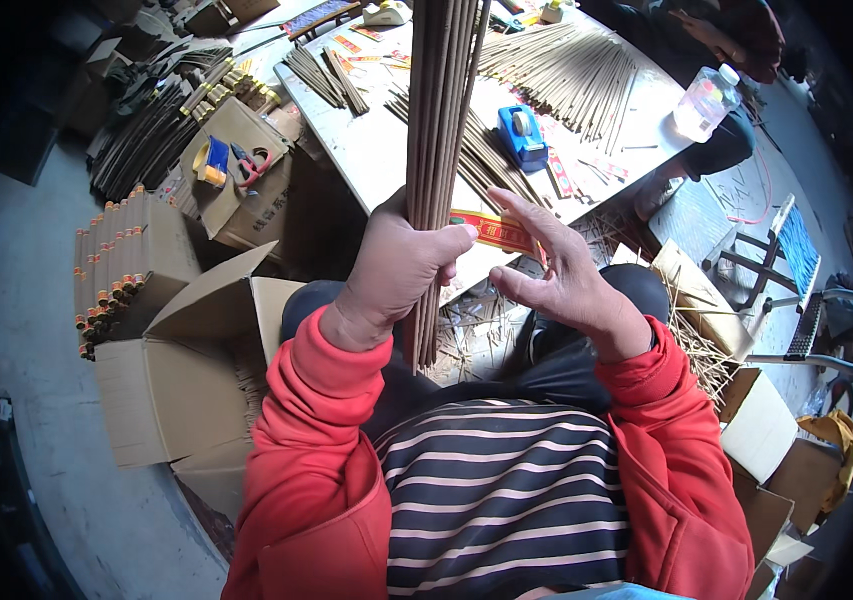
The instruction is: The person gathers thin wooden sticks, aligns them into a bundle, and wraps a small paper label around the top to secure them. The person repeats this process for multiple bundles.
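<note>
Brown, thin sticks in a long, tall bundle (438,110) are standing almost straight up in the left hand (386,260), whose fingers are wrapping around them near the bottom end. Its thumb is lying over one end of a shiny red-and-yellow paper strip (501,234), which is poking out to the right. Near the strip's other end, the right hand (576,285) is hovering with its thumb and pointing finger spread apart. Past the hands, a white table (371,140) is holding a blue plastic tape holder (527,152) and a big fan of loose brown sticks (581,85). An open brown cardboard box (128,400) is sitting by the red left sleeve (311,450). If the left hand were loosening, sticks could be slipping down; if its thumb were lifting, the strip could be sliding away or twisting crooked. The top of the bundle is running out of the picture, and the left hand is hiding where the strip is meeting the sticks. Whether the right fingers are touching the strip, I cannot tell.
</note>
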Available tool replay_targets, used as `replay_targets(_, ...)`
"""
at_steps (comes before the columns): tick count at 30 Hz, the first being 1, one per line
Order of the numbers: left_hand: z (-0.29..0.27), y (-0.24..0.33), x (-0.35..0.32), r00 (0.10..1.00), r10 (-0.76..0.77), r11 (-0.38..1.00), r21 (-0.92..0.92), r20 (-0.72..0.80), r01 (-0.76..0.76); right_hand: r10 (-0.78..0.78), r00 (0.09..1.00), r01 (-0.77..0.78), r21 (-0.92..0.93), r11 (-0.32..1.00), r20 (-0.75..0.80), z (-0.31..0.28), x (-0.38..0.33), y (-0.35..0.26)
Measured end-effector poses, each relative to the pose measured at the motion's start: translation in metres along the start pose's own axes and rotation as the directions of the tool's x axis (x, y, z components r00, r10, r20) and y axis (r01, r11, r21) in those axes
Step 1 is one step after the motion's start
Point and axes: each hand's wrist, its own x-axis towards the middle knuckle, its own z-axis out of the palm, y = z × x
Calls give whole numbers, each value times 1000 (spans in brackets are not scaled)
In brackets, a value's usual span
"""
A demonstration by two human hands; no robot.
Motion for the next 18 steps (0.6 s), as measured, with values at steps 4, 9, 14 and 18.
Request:
replay_targets(4, 12, 14, -3, 998, -54, 982, 184, 45, 45, 346, 933, -358, 355, 864, 99, -4, 2, -8)
replay_targets(9, 3, 15, -8, 993, -115, 946, 309, 36, 99, 450, 893, -413, 452, 791, 29, -5, -12, -16)
replay_targets(14, 8, -3, -17, 966, -245, 934, 289, 85, 211, 506, 848, -497, 575, 651, 160, 10, -15, -29)
replay_targets(18, 14, -15, -22, 947, -310, 934, 212, 80, 288, 474, 880, -420, 503, 756, 23, 28, -16, -16)
